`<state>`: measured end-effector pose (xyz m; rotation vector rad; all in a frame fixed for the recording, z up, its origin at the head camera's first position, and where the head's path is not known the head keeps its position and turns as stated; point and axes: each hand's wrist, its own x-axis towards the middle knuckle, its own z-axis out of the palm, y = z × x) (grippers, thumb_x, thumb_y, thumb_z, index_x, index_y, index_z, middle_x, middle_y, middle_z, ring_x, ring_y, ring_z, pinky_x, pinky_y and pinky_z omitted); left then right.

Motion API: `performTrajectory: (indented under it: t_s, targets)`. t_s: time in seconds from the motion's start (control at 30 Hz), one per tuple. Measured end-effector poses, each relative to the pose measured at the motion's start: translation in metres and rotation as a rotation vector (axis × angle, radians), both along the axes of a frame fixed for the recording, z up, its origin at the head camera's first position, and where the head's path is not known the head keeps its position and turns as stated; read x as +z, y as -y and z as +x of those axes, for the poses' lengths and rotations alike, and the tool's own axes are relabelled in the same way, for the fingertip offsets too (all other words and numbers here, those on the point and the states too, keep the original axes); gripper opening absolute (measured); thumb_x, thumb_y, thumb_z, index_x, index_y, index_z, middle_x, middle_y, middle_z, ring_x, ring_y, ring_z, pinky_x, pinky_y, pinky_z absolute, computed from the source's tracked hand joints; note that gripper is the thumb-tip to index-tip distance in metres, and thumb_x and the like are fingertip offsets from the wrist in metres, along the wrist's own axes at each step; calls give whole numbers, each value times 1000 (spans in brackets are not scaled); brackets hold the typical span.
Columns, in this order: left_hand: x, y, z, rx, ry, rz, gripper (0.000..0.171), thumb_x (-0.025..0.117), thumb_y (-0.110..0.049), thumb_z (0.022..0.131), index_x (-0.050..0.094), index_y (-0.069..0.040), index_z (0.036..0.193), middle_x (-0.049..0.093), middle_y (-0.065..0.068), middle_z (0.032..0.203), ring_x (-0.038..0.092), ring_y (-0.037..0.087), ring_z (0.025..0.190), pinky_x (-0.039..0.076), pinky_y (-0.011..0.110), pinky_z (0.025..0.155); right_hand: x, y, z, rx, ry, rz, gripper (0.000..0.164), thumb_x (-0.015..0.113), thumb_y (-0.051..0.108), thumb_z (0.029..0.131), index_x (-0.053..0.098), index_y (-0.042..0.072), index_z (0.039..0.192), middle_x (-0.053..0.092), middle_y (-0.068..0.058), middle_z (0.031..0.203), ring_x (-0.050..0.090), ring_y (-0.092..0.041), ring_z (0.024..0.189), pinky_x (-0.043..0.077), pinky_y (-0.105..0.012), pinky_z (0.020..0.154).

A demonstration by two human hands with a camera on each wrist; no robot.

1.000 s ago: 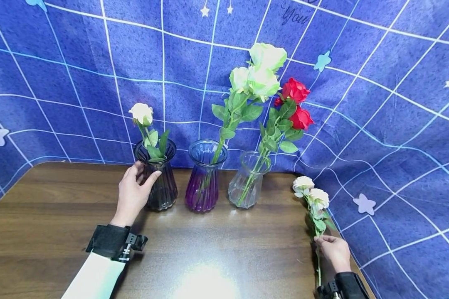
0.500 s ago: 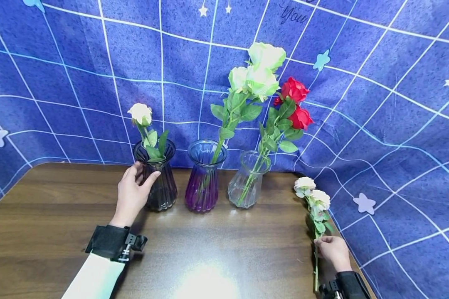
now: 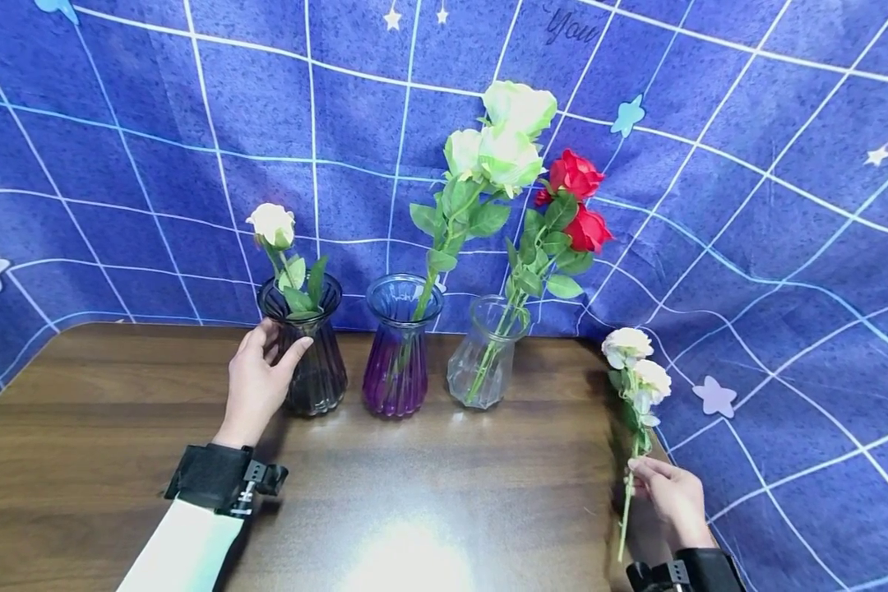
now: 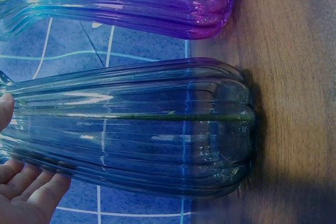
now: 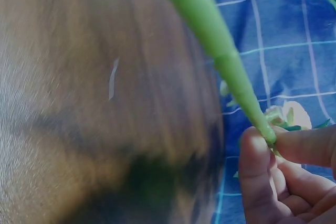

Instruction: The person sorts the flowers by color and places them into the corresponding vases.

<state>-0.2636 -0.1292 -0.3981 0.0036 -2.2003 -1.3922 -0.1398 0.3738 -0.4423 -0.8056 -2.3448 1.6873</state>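
My left hand [image 3: 255, 382] holds the dark ribbed glass vase [image 3: 321, 374] below its rim, thumb in front and fingers at its left side. The vase stands upright on the table, with one cream rose [image 3: 274, 224] in it; in the left wrist view its stem [image 4: 194, 117] shows through the glass. At the table's right side my right hand [image 3: 673, 497] pinches the green stem [image 5: 233, 74] of a spray with cream blooms [image 3: 649, 380] between thumb and fingers. The blooms point away toward the cloth, and the stem's cut end hangs toward me.
A blue-purple vase [image 3: 395, 374] with pale green roses [image 3: 514, 152] stands right of the dark one. Beyond it a clear vase [image 3: 481, 374] holds red roses [image 3: 575, 174]. A blue gridded cloth [image 3: 155, 164] rises behind the wooden table [image 3: 118, 460] and along its right side.
My right hand has raised the cream flower spray off the table, its blooms shifting away and to the right. My left hand stays on the dark vase; the head view has turned slightly.
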Motion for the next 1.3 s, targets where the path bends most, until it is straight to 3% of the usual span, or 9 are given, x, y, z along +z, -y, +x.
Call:
performTrajectory:
  t_s: [0.1, 0.2, 0.27, 0.4, 0.6, 0.7, 0.93, 1.07, 1.3]
  targets:
    - [1, 0, 0, -1, 0, 2, 51, 70, -16, 84, 50, 9, 124, 53, 30, 119, 55, 41, 114, 46, 42, 99, -20, -17, -8, -82, -82, -106, 14, 67, 14, 85, 69, 7, 97, 63, 9, 62, 60, -3, 56, 54, -19, 56]
    - [0, 1, 0, -6, -1, 4, 51, 70, -16, 84, 50, 9, 124, 53, 30, 120, 55, 41, 114, 46, 43, 99, -53, -43, -23, -165, -195, -180, 13, 77, 22, 78, 72, 15, 88, 67, 6, 65, 61, -4, 56, 54, -19, 53]
    - [0, 1, 0, -8, 1, 4, 52, 70, -16, 84, 49, 9, 125, 53, 30, 121, 55, 40, 114, 46, 44, 98, -71, -57, -33, -205, -269, -202, 25, 81, 24, 73, 72, 11, 93, 70, 4, 69, 63, -6, 57, 54, -20, 51]
    - [0, 1, 1, -13, 12, -1, 53, 70, -17, 84, 49, 10, 125, 53, 30, 123, 55, 40, 115, 46, 45, 98, -75, -63, -42, -207, -340, -205, 48, 82, 23, 71, 67, 1, 109, 73, 0, 76, 66, -10, 59, 55, -22, 52]
    - [0, 0, 3, -22, 13, 5, 53, 70, -17, 84, 49, 10, 125, 52, 31, 123, 54, 41, 115, 46, 45, 98, -71, -62, -49, -121, -465, -183, 47, 79, 20, 74, 65, -1, 114, 73, -7, 85, 69, -15, 64, 56, -24, 54]
    - [0, 1, 2, -21, 8, 6, 53, 70, -17, 84, 49, 10, 125, 52, 31, 123, 54, 41, 116, 46, 44, 98, -41, -41, -39, -23, -566, -202, 38, 75, 15, 79, 66, -2, 112, 74, -6, 86, 69, -14, 66, 56, -23, 56]
    - [-1, 2, 0, -14, 7, -2, 53, 70, -18, 84, 49, 9, 125, 53, 29, 123, 55, 39, 116, 46, 44, 98, 104, 81, 1, -61, -696, -249, 6, 68, 0, 83, 71, 3, 87, 71, -2, 70, 65, -9, 57, 55, -20, 56]
    - [-2, 2, 0, -13, 5, 2, 53, 70, -17, 84, 49, 10, 125, 53, 30, 123, 54, 40, 116, 46, 45, 98, 139, 115, -9, -19, -775, -233, 8, 67, -1, 83, 71, 6, 83, 70, 0, 68, 65, -8, 57, 55, -19, 57]
    - [0, 3, 2, -16, -9, -14, 53, 70, -18, 84, 49, 10, 124, 53, 29, 122, 54, 40, 115, 47, 47, 97, 173, 165, -32, 95, -865, -144, 7, 68, 2, 82, 71, 5, 88, 70, 4, 69, 64, -7, 59, 55, -20, 61]
